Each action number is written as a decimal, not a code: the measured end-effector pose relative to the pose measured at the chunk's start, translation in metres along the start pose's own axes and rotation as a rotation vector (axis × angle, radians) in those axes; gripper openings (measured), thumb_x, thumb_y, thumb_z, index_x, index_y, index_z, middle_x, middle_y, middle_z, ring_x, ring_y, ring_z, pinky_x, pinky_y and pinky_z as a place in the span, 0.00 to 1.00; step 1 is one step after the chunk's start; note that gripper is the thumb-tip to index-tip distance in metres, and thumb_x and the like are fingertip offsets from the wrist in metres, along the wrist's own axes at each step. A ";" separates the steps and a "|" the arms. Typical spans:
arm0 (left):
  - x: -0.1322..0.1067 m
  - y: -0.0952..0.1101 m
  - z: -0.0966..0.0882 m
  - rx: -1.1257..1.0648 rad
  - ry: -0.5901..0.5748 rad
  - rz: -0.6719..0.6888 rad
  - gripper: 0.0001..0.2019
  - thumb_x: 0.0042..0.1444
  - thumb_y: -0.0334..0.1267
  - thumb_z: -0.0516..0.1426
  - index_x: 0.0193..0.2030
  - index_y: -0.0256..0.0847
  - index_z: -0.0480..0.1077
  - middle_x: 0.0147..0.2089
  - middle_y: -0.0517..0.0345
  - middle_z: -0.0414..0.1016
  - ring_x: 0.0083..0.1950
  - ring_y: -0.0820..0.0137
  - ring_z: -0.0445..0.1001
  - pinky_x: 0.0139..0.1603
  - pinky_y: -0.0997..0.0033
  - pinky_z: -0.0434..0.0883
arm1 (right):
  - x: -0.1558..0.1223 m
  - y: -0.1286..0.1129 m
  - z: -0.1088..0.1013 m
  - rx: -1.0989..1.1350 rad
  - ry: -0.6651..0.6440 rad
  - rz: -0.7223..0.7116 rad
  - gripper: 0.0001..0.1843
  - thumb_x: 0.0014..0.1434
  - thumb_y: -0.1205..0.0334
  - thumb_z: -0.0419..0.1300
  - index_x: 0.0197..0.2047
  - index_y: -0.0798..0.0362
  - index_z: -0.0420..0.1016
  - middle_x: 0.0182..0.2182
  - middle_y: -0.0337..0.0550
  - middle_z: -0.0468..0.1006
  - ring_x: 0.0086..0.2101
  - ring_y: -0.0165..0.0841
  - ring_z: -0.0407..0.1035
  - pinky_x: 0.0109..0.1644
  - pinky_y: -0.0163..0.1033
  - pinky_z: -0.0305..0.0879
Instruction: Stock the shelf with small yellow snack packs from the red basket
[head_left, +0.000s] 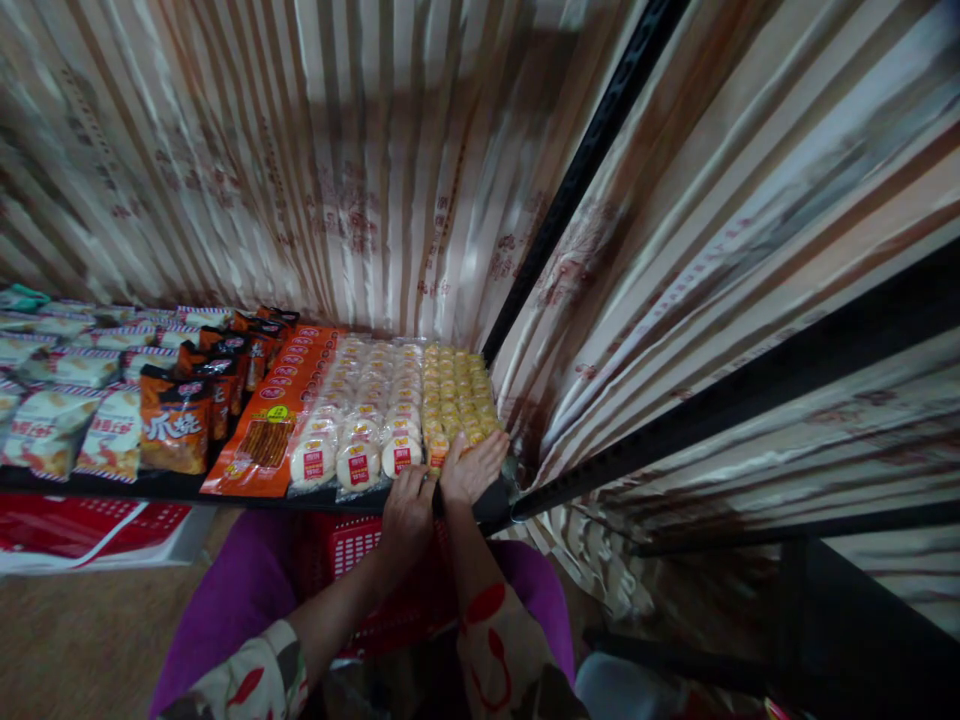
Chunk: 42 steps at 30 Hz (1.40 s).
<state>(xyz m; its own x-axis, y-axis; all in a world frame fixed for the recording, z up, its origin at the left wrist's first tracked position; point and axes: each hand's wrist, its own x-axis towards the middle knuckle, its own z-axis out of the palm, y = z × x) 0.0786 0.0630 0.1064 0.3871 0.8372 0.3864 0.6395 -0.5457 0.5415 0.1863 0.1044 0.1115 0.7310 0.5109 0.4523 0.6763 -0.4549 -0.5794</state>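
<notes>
My right hand (472, 472) lies flat, fingers stretched to the right, over the front of a row of small yellow-wrapped snack packs (456, 390). Close beside it, my left hand (409, 515) has its fingers curled in at the shelf's front edge, between the yellow packs and the white round crackers (401, 440). What its fingertips grip, if anything, is hidden. The crackers stand in several rows in clear wrappers with red labels. To their left lies a flat orange snack packet (274, 420).
A black shelf (176, 490) carries orange-and-black bags (176, 425) and several white snack bags (52, 425) at left. Red baskets (352, 540) sit below it. A black upright post (570, 200) and striped plastic sheeting (360, 170) border the shelf at the back and right.
</notes>
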 end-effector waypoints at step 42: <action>0.089 -0.014 0.018 0.025 -0.018 0.117 0.28 0.63 0.47 0.36 0.63 0.30 0.51 0.67 0.41 0.48 0.69 0.61 0.39 0.67 0.51 0.49 | 0.000 0.010 0.006 0.066 0.015 0.011 0.38 0.62 0.45 0.37 0.65 0.66 0.45 0.63 0.64 0.48 0.63 0.45 0.39 0.60 0.56 0.46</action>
<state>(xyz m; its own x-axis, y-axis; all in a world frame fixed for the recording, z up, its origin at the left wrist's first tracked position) 0.1161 0.1454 0.1193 0.4718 0.7687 0.4320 0.6056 -0.6386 0.4748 0.1923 0.1040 0.1020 0.7401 0.4948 0.4555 0.6612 -0.4115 -0.6273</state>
